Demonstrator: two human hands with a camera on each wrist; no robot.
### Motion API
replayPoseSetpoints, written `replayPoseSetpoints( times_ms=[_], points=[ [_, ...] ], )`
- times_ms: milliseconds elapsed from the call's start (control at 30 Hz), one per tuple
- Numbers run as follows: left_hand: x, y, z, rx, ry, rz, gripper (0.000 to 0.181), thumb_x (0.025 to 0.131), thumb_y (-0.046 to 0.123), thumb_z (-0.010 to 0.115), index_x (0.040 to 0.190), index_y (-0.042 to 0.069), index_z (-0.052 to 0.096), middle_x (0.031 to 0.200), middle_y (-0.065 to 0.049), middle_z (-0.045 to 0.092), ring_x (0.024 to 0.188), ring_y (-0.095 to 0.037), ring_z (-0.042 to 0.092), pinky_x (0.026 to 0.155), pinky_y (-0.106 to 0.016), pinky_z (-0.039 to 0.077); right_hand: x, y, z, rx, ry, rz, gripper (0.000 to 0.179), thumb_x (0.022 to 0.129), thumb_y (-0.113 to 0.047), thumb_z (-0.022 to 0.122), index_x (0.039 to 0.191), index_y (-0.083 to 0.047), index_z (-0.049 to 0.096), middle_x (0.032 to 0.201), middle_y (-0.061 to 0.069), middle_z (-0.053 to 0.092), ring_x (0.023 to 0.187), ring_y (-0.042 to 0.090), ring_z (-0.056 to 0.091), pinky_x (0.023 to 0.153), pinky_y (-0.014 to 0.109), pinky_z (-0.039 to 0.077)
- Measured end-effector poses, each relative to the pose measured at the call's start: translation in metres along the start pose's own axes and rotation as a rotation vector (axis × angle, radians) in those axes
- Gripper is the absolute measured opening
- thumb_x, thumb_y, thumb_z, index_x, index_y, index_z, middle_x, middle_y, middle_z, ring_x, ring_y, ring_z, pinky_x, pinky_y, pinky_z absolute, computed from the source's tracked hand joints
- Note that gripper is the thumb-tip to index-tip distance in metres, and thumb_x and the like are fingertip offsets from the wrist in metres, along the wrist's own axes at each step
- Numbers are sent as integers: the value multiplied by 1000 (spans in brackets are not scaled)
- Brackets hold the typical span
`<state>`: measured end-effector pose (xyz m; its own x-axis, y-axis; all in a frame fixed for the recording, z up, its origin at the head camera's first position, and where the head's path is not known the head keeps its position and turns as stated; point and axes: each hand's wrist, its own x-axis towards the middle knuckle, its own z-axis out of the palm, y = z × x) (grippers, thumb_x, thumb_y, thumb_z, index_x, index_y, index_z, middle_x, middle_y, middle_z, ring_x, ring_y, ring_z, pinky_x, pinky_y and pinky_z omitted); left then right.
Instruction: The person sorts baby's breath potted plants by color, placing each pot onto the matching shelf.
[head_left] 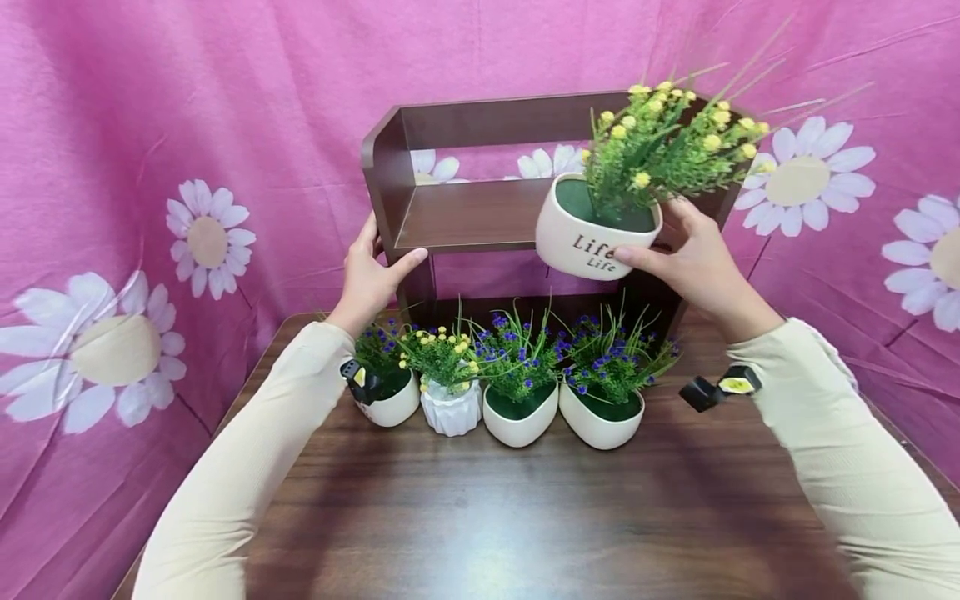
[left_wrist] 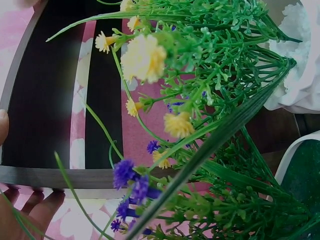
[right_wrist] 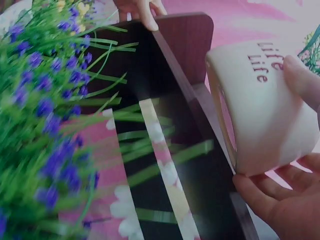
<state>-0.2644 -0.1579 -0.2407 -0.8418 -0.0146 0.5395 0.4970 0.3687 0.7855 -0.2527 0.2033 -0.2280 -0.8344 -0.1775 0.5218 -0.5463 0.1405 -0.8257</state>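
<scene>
My right hand (head_left: 701, 258) holds a cream pot (head_left: 592, 237) marked "Life", thumb on its front, fingers underneath and behind. An artificial plant with yellow flowers (head_left: 660, 142) fills it. It is tilted and raised before the right part of a dark brown two-level shelf (head_left: 472, 212). In the right wrist view the pot (right_wrist: 265, 115) is close to the shelf board's edge. My left hand (head_left: 371, 275) grips the shelf's left side, thumb at the front edge; in the left wrist view its fingers (left_wrist: 45, 207) lie against the outer face.
Before the shelf stand a partly hidden purple-flowered pot (head_left: 401, 404), a white ridged pot (head_left: 452, 412) with yellow flowers, and two cream pots, the middle one (head_left: 521, 425) and right one (head_left: 603, 425), with purple flowers. The wooden table (head_left: 420, 517) meets a pink daisy curtain (head_left: 262, 83).
</scene>
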Motion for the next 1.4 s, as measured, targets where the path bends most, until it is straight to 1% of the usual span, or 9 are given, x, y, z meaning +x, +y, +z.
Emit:
replayPoseSetpoints(
  times_ms=[100, 200, 367, 467, 733, 900, 1033, 1167, 1400],
  points=[
    [-1, 0, 1, 10, -1, -2, 72, 83, 7, 73, 146, 4, 37, 131, -22, 55, 121, -33, 54, 94, -41, 47, 13, -4, 12, -52, 25, 13, 68, 79, 1, 75, 140, -9, 47, 122, 2, 59, 102, 7, 63, 81, 17, 51],
    [-1, 1, 1, 11, 1, -2, 72, 83, 7, 73, 146, 4, 37, 131, -22, 55, 121, -33, 54, 95, -42, 46, 25, -6, 23, -50, 41, 18, 69, 78, -2, 77, 139, -12, 47, 126, 6, 57, 107, 12, 61, 83, 18, 51],
    [-1, 2, 1, 12, 4, -2, 73, 84, 7, 73, 147, 5, 37, 133, -22, 54, 122, -34, 53, 95, -41, 47, 46, -8, 38, -32, 60, 34, 73, 78, -6, 78, 142, -12, 44, 130, 10, 55, 111, 20, 60, 81, 21, 53],
    [-1, 3, 1, 10, 2, -3, 73, 84, 6, 73, 147, 4, 36, 134, -22, 54, 123, -33, 53, 93, -39, 47, 57, -8, 46, -67, 85, 74, 79, 77, -11, 80, 145, -10, 38, 132, 12, 54, 114, 22, 59, 82, 22, 53],
    [-1, 3, 1, 21, 0, -5, 75, 83, 6, 73, 148, 5, 35, 135, -21, 53, 124, -33, 52, 97, -40, 45, 79, -6, 72, -302, 162, 154, 91, 74, -36, 81, 147, -11, 33, 138, 12, 50, 122, 22, 55, 95, 32, 49],
    [-2, 3, 0, 9, -3, -13, 75, 84, 7, 73, 149, 6, 34, 135, -21, 53, 124, -33, 52, 94, -41, 47, 88, -4, 90, -368, 148, 173, 91, 74, -41, 81, 147, -13, 34, 140, 11, 50, 123, 23, 53, 98, 32, 45],
    [-3, 2, 0, 2, 3, -24, 74, 84, 6, 73, 148, 6, 35, 135, -21, 53, 123, -32, 52, 93, -40, 48, 96, -2, 100, -393, 104, 187, 92, 74, -42, 80, 148, -14, 33, 141, 9, 50, 126, 22, 52, 101, 31, 43],
    [-2, 2, 1, 14, 3, -13, 75, 84, 7, 73, 148, 5, 35, 135, -22, 53, 123, -33, 52, 96, -42, 47, 104, 1, 105, -362, 65, 174, 88, 75, -39, 81, 147, -16, 36, 140, 7, 51, 125, 22, 52, 100, 30, 43],
    [-1, -1, 2, 20, -4, 23, 73, 84, 7, 73, 147, 4, 36, 138, -21, 51, 125, -35, 51, 95, -45, 46, 114, 6, 110, -168, -6, 156, 83, 76, -23, 81, 146, -13, 37, 138, 7, 48, 120, 23, 55, 94, 30, 48]
  ],
)
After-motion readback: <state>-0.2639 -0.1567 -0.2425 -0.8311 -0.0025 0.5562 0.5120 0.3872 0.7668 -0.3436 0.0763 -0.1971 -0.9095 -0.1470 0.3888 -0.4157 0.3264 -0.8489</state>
